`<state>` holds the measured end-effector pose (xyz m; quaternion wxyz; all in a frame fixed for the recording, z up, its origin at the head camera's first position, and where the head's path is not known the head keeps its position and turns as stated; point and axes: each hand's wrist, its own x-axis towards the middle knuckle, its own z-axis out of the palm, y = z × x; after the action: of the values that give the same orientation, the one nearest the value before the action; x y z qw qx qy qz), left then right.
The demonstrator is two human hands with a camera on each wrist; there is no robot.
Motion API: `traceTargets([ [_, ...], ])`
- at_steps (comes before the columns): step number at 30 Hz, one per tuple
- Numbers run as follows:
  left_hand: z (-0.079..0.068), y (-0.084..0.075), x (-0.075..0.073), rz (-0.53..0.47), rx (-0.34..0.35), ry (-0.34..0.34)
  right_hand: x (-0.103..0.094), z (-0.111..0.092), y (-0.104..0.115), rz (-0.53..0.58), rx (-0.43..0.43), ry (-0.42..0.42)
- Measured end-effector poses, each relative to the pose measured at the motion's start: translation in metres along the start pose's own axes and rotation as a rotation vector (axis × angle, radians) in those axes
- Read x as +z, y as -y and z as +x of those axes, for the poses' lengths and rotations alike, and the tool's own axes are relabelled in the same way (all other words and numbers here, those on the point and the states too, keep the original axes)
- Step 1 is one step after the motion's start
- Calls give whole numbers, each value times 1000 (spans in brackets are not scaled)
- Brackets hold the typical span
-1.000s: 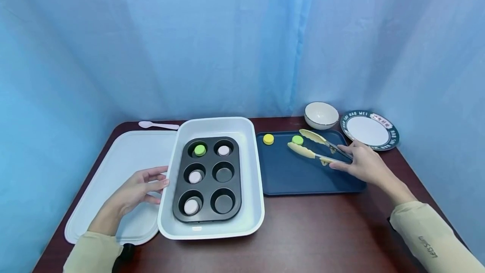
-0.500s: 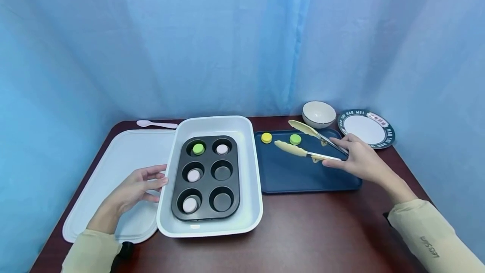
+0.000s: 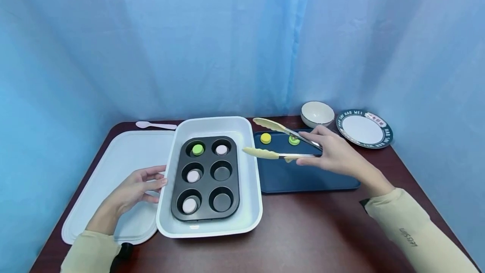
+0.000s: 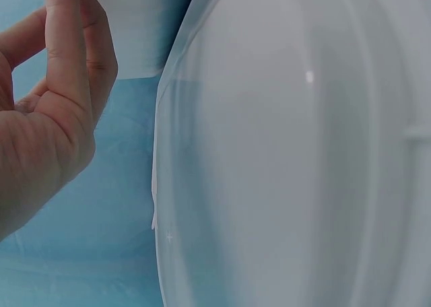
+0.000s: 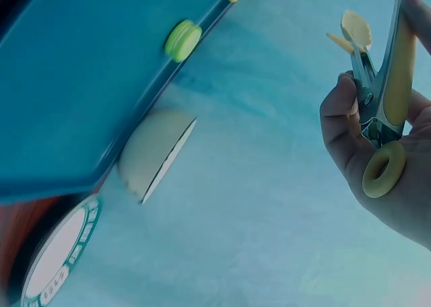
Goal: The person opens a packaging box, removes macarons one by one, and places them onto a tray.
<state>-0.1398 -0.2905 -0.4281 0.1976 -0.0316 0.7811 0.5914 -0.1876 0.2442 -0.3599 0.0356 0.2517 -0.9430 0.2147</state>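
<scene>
My right hand (image 3: 337, 151) grips a pair of kitchen tongs (image 3: 278, 154) with cream tips. The tips stand apart over the right rim of the white basin (image 3: 250, 218), with nothing between them. In the basin lies a dark muffin pan (image 3: 206, 180); a green macaron (image 3: 198, 149) and several pale pink macarons (image 3: 189, 205) sit in its cups. My left hand (image 3: 130, 191) touches the basin's left rim with loosely bent fingers. On the blue tray (image 3: 303, 178) are a yellow macaron (image 3: 265, 138) and a green macaron (image 3: 294, 140), the latter partly hidden behind the tongs.
A white bowl (image 3: 317, 113) and a green-rimmed plate (image 3: 364, 129) stand at the back right. A white lid-like board (image 3: 113, 172) lies at the left, partly beneath the basin. Behind it rests a pink spoon (image 3: 155, 125). Blue curtains (image 3: 208, 45) surround the dark table (image 3: 303, 231).
My right hand has moved left with the spread tongs, from above the green macaron on the blue tray to the basin's right rim. My left hand has stayed at the basin's left rim.
</scene>
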Motion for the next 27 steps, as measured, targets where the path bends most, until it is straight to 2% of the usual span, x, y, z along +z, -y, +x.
traceTargets([
  [10,0,4,0,-23,-2,11,19,32,22,30,-86,47],
  [17,3,5,4,-31,-4,11,24,51,27,-13,-153,73],
  [21,3,3,4,-25,-8,9,27,59,32,-48,-158,78],
  [27,1,1,0,-23,-10,-3,31,76,44,-137,-117,86],
])
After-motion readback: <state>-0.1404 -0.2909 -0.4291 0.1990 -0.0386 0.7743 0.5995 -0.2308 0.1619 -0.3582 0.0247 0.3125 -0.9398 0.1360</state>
